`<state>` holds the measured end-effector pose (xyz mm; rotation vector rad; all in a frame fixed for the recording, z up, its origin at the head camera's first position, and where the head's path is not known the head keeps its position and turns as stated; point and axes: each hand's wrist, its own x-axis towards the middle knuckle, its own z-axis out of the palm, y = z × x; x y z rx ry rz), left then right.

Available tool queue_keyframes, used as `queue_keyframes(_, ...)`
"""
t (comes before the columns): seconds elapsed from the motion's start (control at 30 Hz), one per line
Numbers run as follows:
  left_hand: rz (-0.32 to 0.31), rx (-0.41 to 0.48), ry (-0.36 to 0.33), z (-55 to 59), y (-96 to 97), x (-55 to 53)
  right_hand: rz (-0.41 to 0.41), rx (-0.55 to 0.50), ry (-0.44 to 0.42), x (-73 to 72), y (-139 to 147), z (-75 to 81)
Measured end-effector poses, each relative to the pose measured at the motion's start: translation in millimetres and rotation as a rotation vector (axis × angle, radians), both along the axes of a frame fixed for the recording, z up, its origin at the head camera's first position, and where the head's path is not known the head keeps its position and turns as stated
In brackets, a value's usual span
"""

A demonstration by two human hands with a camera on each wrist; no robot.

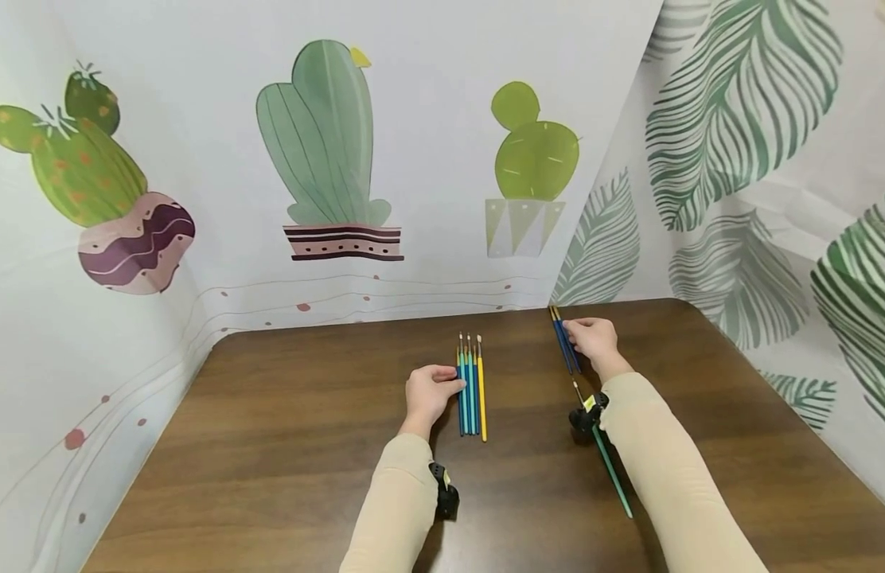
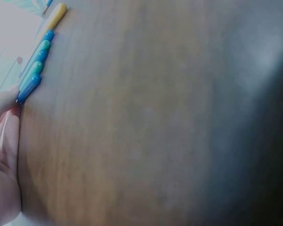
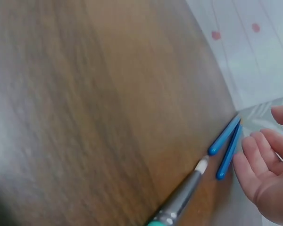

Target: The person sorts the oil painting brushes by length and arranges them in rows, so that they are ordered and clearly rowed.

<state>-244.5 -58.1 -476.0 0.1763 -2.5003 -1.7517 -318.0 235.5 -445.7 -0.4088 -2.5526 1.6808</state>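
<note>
Several slim paintbrushes lie side by side in a row, bristles toward the wall: blue and teal brushes [image 1: 468, 406] with a yellow paintbrush [image 1: 482, 406] at the right end. At the row's left side is my left hand [image 1: 430, 391], its thumb and fingertips touching the outermost blue paintbrush [image 2: 30, 89]. Near the back edge, my right hand [image 1: 593, 338] is beside two blue paintbrushes [image 1: 563, 346], fingertips right at the right-hand one. In the right wrist view its thumb and fingers are apart and loosely bent. A green paintbrush [image 1: 614, 477] lies partly hidden under the right wrist camera.
The brown wooden table [image 1: 285, 422] reaches back to a white wall covering [image 1: 428, 143] printed with cacti and leaves. Black wrist cameras are strapped to both arms, and the right wrist camera [image 1: 586, 418] hangs over the green paintbrush.
</note>
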Motion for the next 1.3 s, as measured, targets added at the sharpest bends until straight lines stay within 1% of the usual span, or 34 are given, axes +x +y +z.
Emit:
queue_keyframes(0.27, 0.001, -0.012, -0.003, -1.2, -0.7, -0.2, -0.047, -0.021, 0.094, 2.1, -8.2, 6.2)
queue_keyframes(0.4, 0.000, -0.001, -0.002, 0.2, -1.4, 0.0, -0.021, -0.030, 0.116, 7.2, -12.4, 10.1)
queue_keyframes(0.5, -0.002, 0.004, 0.000, 2.0, -1.5, 0.5, 0.008, -0.038, 0.107, 11.5, -16.3, 12.2)
queue_keyframes(0.7, 0.000, -0.010, 0.001, 2.9, -1.0, 1.9, 0.051, -0.070, 0.109, 19.7, -26.5, 11.6)
queue_keyframes(0.9, 0.002, -0.010, 0.000, 3.0, -0.8, 2.1, 0.107, -0.135, 0.070, 29.5, -40.2, 10.2)
queue_keyframes(1.17, 0.003, -0.011, -0.009, 2.2, -1.4, 1.7, 0.222, -0.233, 0.003, 39.6, -64.2, 3.9)
queue_keyframes(1.3, 0.003, -0.014, -0.009, 2.2, -1.2, 1.9, 0.251, -0.271, -0.032, 42.6, -77.4, 0.9)
